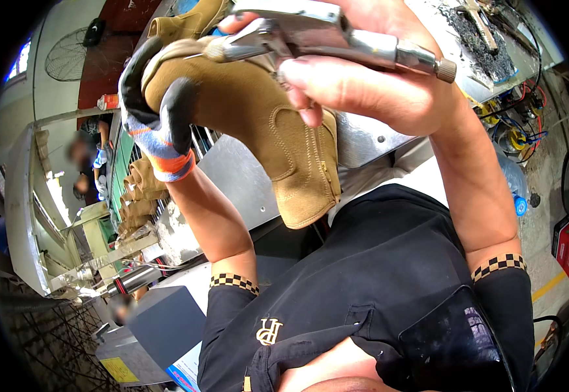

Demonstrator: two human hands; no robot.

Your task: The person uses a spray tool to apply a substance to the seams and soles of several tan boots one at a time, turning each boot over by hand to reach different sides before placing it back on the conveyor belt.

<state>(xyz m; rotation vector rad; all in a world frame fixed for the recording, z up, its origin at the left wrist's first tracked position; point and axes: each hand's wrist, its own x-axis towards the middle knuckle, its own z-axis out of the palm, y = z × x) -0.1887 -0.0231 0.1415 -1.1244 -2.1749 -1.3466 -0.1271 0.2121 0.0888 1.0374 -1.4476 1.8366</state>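
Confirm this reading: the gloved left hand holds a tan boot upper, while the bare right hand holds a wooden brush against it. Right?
Not quite. In the head view the right hand grips a metal spray gun, not a wooden brush. The rest stands: the gloved left hand holds the tan boot upper, and the gun sits against it.

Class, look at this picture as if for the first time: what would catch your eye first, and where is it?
First comes the tan suede boot, held up in the upper middle. The left hand, in a grey, orange and black work glove, grips its top at upper left, while the bare right hand holds a metal spray gun against it from above. At left, more tan boots stand in a row.
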